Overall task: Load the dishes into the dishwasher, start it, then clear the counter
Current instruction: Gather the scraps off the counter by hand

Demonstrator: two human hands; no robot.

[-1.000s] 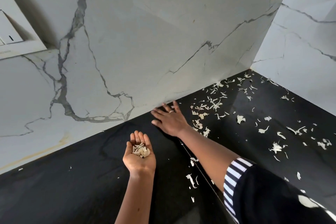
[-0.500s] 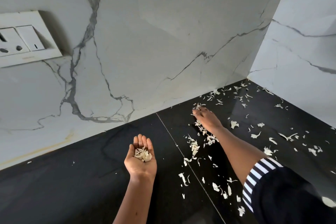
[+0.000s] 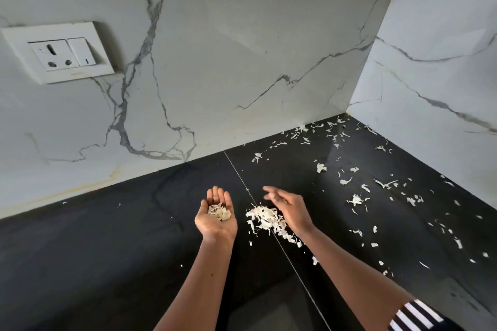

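Observation:
My left hand [image 3: 215,219] is held palm up over the black counter [image 3: 107,236], cupped around a small heap of pale peel scraps [image 3: 220,212]. My right hand [image 3: 291,209] lies edge-down on the counter just right of it, fingers spread and blurred. A swept-together pile of pale scraps [image 3: 265,219] sits between the two hands, against the right palm. More loose scraps [image 3: 357,199] are scattered over the counter toward the right corner.
A white marble-look wall [image 3: 242,62] rises behind the counter and meets a side wall [image 3: 435,88] at the right corner. A white socket and switch plate [image 3: 60,52] is on the wall at upper left. A thin seam [image 3: 242,183] crosses the counter.
My right hand has drawn back from the wall toward me, dragging scraps into a pile beside my left hand. The left hand has stayed cupped with its scraps. The view has tilted up.

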